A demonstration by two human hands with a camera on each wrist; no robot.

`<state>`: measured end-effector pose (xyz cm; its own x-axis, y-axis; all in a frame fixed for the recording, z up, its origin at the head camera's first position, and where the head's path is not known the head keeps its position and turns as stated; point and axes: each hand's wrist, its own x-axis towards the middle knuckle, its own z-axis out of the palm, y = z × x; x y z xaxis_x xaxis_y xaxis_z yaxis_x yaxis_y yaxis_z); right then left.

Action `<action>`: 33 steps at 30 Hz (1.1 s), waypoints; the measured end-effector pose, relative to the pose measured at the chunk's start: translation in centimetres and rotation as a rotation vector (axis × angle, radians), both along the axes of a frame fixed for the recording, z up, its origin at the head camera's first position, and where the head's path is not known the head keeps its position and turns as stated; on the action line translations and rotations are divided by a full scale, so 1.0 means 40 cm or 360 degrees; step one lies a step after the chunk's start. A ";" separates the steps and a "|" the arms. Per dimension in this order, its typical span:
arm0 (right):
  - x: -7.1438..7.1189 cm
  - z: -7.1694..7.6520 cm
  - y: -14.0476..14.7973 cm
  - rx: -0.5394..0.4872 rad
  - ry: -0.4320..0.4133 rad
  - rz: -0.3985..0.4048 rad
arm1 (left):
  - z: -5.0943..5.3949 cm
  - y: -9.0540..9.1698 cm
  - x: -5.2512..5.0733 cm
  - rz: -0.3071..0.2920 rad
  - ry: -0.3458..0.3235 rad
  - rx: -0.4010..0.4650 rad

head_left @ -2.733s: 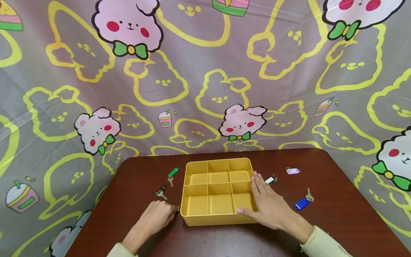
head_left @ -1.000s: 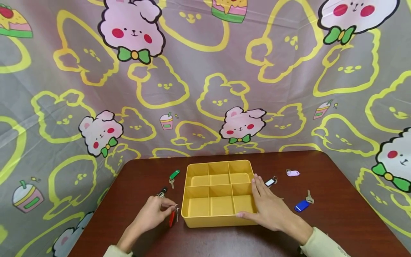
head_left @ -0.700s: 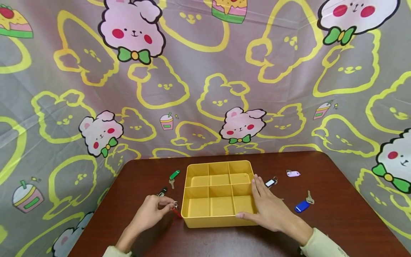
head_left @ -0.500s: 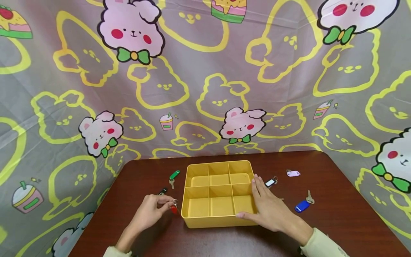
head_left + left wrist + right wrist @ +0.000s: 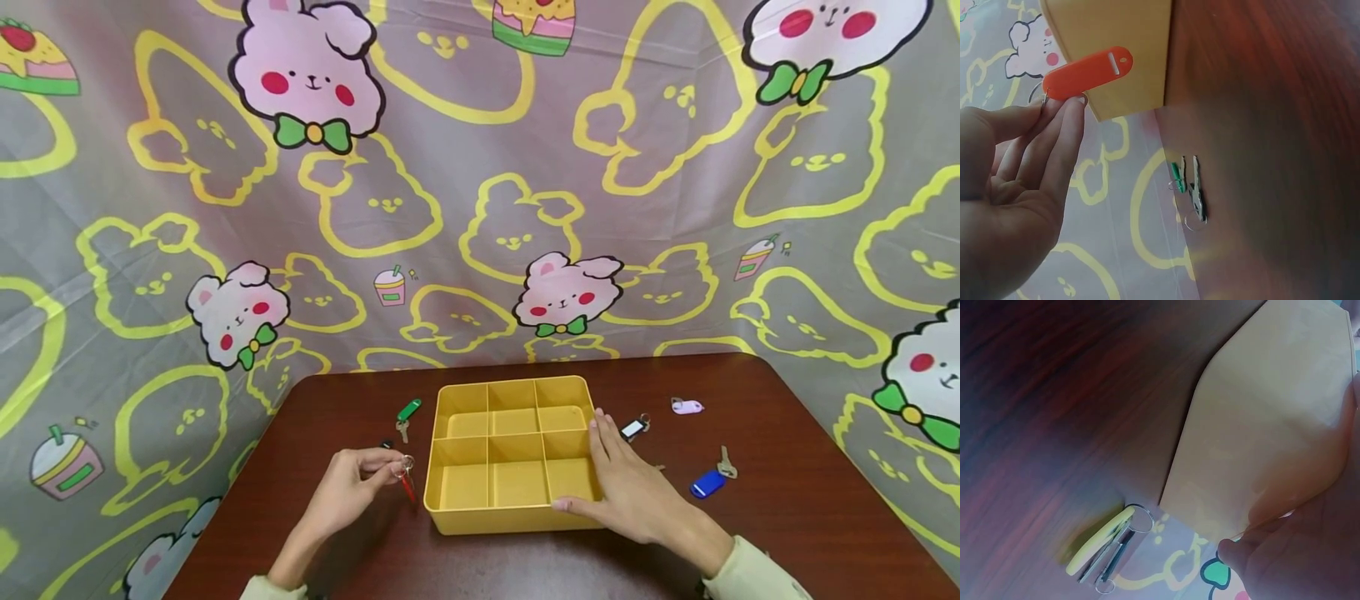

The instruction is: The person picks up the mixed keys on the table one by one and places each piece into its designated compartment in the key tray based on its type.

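By the left wall of a yellow six-compartment box (image 5: 517, 518), my left hand (image 5: 347, 492) pinches the metal ring of a red key tag (image 5: 408, 487). The tag hangs below the fingertips in the head view; its slotted orange-red face fills the middle of the left wrist view, apart from the box. Whether a key hangs with it is hard to tell. My right hand (image 5: 637, 483) rests with straight fingers along the box's right wall, thumb at the front rim. All compartments that I see into hold nothing.
Left of the box lie a green-tagged key (image 5: 408, 410) and a black tag (image 5: 387, 444) mostly behind my left hand. To the right are a black-and-white tag (image 5: 634, 428), a lilac tag (image 5: 687, 407), a blue-tagged key (image 5: 708, 483) and a yellow tag (image 5: 1099, 542). A patterned cloth hangs behind.
My left hand, low beside the box at first, has lifted the red key tag off the table and shifted slightly up and left. The tag has swung about. My right hand stays on the box.
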<state>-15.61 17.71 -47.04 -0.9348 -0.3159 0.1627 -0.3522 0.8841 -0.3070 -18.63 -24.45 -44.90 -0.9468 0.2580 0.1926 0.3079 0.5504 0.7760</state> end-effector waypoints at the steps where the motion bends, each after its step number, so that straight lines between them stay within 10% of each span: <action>1: 0.000 0.000 0.000 -0.0002 -0.0003 0.0000 | 0.003 0.002 0.000 0.0004 -0.0016 0.0022; 17: 0.000 0.000 -0.001 -0.0027 -0.0033 0.0000 | 0.027 0.000 -0.010 -0.0054 -0.0204 0.0374; 33: 0.003 0.004 0.000 -0.0043 -0.0037 -0.0003 | 0.062 0.020 -0.025 0.0040 -0.0223 0.0358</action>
